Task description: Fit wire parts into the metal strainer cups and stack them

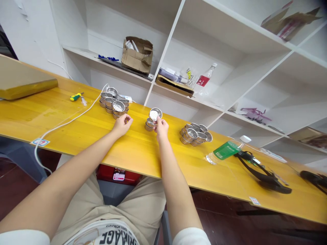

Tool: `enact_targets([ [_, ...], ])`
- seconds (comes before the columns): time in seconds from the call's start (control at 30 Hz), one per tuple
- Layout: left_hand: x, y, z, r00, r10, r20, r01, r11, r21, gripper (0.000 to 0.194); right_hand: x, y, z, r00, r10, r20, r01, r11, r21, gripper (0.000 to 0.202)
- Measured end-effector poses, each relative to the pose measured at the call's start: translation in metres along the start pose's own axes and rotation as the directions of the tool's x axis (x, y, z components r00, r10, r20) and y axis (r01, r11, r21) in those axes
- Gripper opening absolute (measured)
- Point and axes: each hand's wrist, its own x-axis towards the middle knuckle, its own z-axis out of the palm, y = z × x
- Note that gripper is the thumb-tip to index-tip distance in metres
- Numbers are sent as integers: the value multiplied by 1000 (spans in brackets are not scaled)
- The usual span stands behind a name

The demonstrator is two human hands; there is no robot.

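Observation:
My right hand (pixel 161 128) pinches the rim of a perforated metal strainer cup (pixel 155 114), tilted so its holed bottom faces me. Just below it stands a short stack of similar cups (pixel 149 125), partly hidden by the held one and my fingers. My left hand (pixel 123 125) is loosely closed in front of the left group of stacked strainer cups (pixel 109 102); nothing shows in its fingers. Whether it touches the nearest cup (pixel 119 107) I cannot tell. Farther right is another group of stacked strainer cups (pixel 195 133).
A green-labelled bottle (pixel 226 150) lies tilted on the yellow table (pixel 138 149), beside a black head strap (pixel 263 177). At left are a screwdriver (pixel 76 97), a white cable (pixel 74 119) and a large flat box (pixel 25 80). White shelves (pixel 204 44) rise behind.

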Motion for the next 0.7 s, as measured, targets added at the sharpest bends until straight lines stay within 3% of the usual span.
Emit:
enact_targets([
  [0.2,-5,0,2,991,47,123,-57,995,83,19,16,20,-3,990,137,-22,-138,980,-141,29],
  [0.33,-5,0,2,986,57,155,-74,992,106,20,30,32,-12,991,-20,-133,-26,942,-334,28],
  [0.43,-6,0,3,979,65,193,-89,989,116,20,38,37,-19,966,-173,-195,56,869,-492,15],
  [0.6,-7,-1,6,960,65,273,-106,985,137,20,39,53,-13,998,-57,-13,44,872,-487,70],
  [0.7,-8,-3,8,947,70,312,-122,981,150,19,37,65,-1,996,-63,56,82,870,-487,85],
])
